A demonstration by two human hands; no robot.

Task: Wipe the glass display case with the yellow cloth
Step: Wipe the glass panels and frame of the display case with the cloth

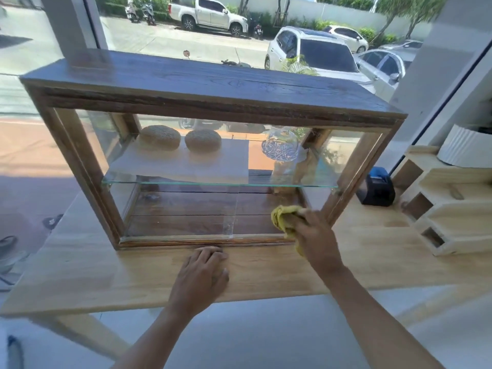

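Observation:
A glass display case [87,166] with a dark wooden frame and top stands on a light wooden counter [80,270]. Inside, two round loaves [159,137] and a cut-glass dome [279,146] sit on a glass shelf. My right hand [316,235] grips a bunched yellow cloth [283,217] and presses it against the lower right corner of the front glass. My left hand [203,272] lies flat on the counter, palm down, its fingertips touching the case's bottom frame rail.
To the right on the counter stand a black and blue card printer [376,186], a stepped wooden organiser [450,209] and a white ribbed pot [466,147]. Behind the case a large window shows parked cars. The counter's front edge runs just below my left hand.

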